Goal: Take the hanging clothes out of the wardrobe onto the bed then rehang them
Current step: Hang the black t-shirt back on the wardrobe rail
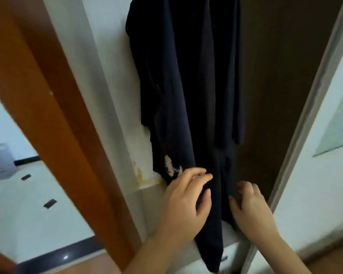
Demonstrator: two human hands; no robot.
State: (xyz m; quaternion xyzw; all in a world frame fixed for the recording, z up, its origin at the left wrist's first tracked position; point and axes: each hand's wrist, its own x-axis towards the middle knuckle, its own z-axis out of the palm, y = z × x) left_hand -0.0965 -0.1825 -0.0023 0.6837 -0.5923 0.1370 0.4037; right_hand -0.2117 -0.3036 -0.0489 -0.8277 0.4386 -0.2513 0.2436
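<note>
Left hand (183, 204) pinching a low fold of the dark hanging clothes (186, 86), right hand (249, 206) curled on the hem beside it, garments hanging inside the wardrobe (275, 86); bed unseen, stage of task unclear.

Person: left hand (183, 202) and right hand (251, 209), both bare, no gloves, rings or watch; forearms bare, no sleeves in view; short, unpainted fingernails.
</note>
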